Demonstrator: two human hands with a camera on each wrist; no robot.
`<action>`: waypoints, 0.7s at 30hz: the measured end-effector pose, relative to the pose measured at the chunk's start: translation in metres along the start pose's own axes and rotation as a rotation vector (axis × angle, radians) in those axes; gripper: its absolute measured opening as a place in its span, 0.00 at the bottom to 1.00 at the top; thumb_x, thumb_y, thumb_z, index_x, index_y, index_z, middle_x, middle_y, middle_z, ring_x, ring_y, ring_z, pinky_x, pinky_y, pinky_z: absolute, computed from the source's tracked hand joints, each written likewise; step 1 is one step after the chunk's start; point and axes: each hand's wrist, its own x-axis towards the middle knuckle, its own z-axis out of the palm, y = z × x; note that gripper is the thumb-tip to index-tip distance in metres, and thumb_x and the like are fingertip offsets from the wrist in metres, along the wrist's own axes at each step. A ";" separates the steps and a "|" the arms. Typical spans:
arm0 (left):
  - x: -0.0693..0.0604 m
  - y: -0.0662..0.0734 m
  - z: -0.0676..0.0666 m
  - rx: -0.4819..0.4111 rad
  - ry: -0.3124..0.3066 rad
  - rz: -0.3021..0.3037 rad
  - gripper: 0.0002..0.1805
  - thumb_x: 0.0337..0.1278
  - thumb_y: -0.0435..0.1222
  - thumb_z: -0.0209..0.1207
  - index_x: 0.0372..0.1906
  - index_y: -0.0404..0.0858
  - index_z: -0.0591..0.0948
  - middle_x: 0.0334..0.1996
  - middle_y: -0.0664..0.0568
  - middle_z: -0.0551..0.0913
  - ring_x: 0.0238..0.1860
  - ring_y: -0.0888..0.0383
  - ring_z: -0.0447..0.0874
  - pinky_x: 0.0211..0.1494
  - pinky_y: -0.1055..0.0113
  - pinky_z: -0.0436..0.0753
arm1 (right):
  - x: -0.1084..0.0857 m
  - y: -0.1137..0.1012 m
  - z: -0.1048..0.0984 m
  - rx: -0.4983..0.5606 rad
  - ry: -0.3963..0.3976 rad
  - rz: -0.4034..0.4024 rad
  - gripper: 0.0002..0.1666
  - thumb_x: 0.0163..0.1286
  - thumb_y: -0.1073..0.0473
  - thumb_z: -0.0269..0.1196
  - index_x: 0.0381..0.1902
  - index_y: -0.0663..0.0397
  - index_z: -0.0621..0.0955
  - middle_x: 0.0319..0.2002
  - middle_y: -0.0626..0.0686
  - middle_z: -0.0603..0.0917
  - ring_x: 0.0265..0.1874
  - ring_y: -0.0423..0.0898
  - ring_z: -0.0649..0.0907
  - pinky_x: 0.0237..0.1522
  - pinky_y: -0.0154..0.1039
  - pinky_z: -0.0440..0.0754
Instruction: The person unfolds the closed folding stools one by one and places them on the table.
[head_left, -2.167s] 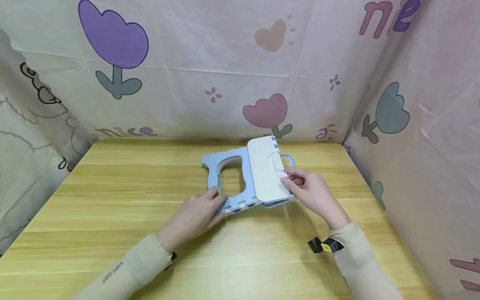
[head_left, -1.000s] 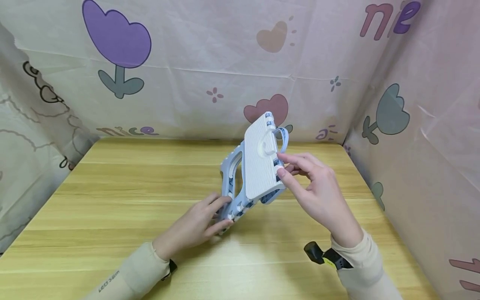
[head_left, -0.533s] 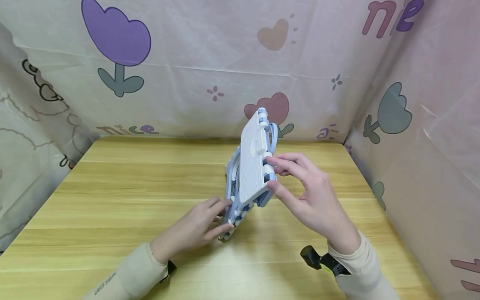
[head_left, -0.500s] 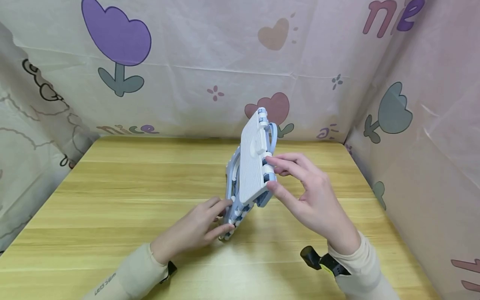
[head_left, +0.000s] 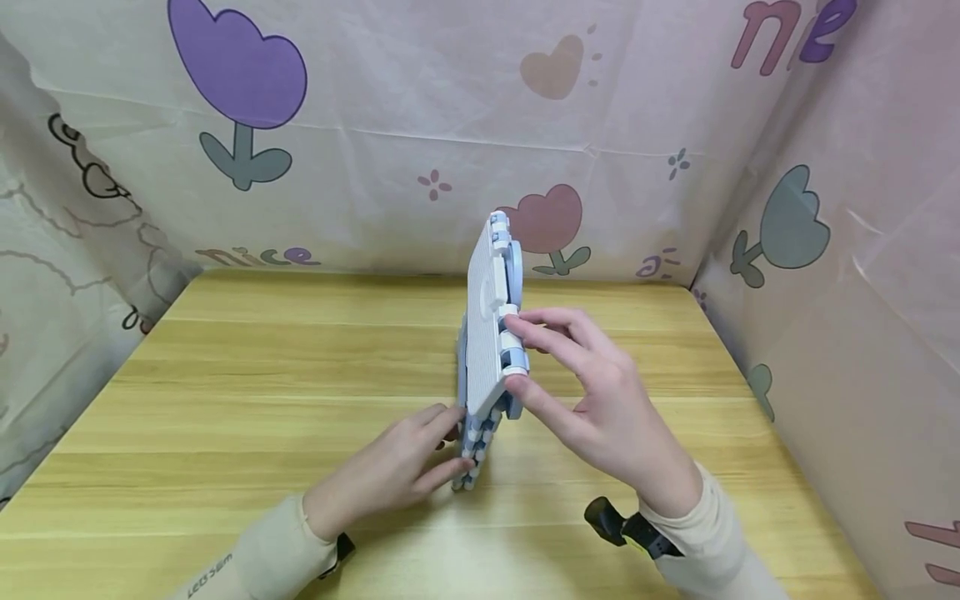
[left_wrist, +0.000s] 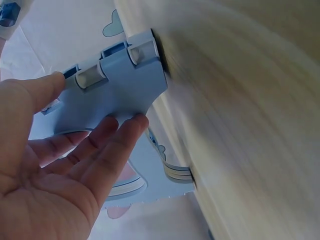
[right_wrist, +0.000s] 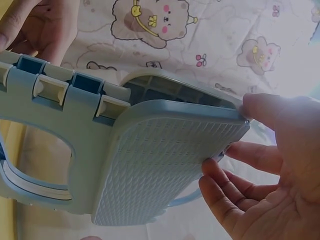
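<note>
A light blue and white folding step stool (head_left: 486, 321) stands on its leg ends on the table, almost edge-on in the head view. Its leg panels lie close together, while a narrow wedge-shaped gap parts the two seat halves (right_wrist: 160, 160) in the right wrist view. My left hand (head_left: 386, 458) holds the near edge of a leg panel (left_wrist: 107, 92) low down, thumb on the hinged side and fingers by the cutout. Higher up, my right hand (head_left: 600, 400) pinches the seat's outer edge between thumb and fingers. A blue carry handle (head_left: 514, 271) protrudes beyond that hand.
The wooden table (head_left: 315, 358) extends around the stool on all sides. A patterned cloth (head_left: 390, 75) hangs behind it and along both sides. A black wrist device (head_left: 630, 527) sits on the right sleeve.
The stool has risen from a low slant to upright and turned edge-on, its seat halves and legs drawing together. Both hands have kept hold; the right has shifted left.
</note>
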 end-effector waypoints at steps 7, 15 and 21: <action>0.000 0.001 0.001 -0.014 -0.004 -0.014 0.23 0.72 0.42 0.69 0.64 0.39 0.76 0.54 0.48 0.89 0.52 0.56 0.93 0.55 0.62 0.92 | 0.001 -0.001 0.004 -0.010 -0.021 0.015 0.31 0.73 0.57 0.73 0.72 0.49 0.82 0.67 0.53 0.81 0.63 0.49 0.84 0.61 0.40 0.87; -0.001 0.001 0.002 -0.003 0.006 -0.030 0.25 0.72 0.43 0.69 0.65 0.37 0.77 0.55 0.46 0.89 0.54 0.53 0.93 0.57 0.62 0.91 | -0.013 0.013 0.013 0.034 -0.119 0.075 0.49 0.70 0.57 0.76 0.84 0.49 0.66 0.70 0.52 0.80 0.62 0.47 0.84 0.65 0.48 0.86; 0.000 0.000 0.003 -0.015 0.002 -0.027 0.26 0.72 0.42 0.69 0.66 0.37 0.76 0.58 0.44 0.89 0.55 0.53 0.93 0.58 0.62 0.91 | -0.037 0.029 0.027 0.045 -0.229 0.237 0.45 0.70 0.51 0.76 0.81 0.44 0.70 0.61 0.42 0.87 0.59 0.40 0.87 0.66 0.54 0.84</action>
